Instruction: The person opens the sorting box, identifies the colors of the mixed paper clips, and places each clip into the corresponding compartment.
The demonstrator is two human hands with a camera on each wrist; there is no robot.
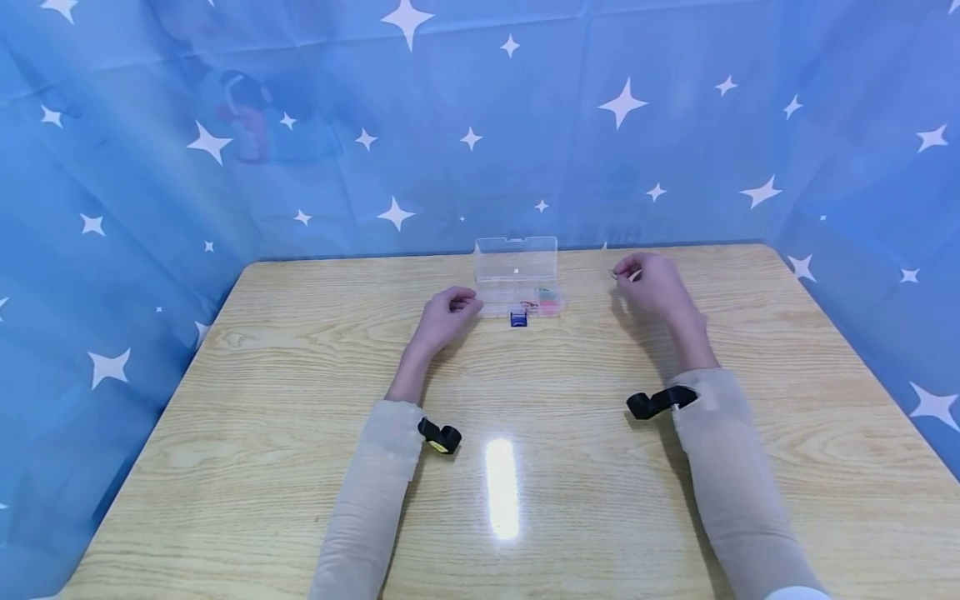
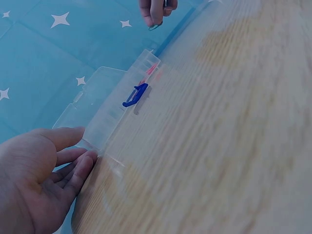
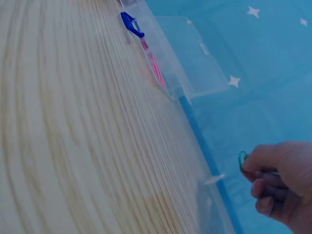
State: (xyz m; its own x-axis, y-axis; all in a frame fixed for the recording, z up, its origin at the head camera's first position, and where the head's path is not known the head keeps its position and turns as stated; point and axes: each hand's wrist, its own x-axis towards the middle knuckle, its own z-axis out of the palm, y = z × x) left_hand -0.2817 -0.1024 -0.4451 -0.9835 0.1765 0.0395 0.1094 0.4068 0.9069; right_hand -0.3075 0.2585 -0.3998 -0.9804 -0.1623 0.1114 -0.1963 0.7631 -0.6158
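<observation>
A clear plastic compartment box (image 1: 495, 307) stands near the table's back edge, its lid (image 1: 516, 258) raised toward the curtain. My left hand (image 1: 447, 318) is at the box's left end; in the left wrist view its thumb and bent fingers hold the corner. My right hand (image 1: 651, 282), raised to the right of the box, pinches a small green wire loop like a paper clip (image 3: 240, 160) between thumb and forefinger. Pink and red pieces (image 3: 155, 68) lie in the box's right part. A blue clip (image 1: 518, 318) stands at the box's front side.
The wooden table (image 1: 300, 400) stretches forward and to both sides of the box. A blue curtain with white stars (image 1: 337, 167) hangs right behind the table's back edge. Black wrist cameras (image 1: 660, 402) stick out from both sleeves.
</observation>
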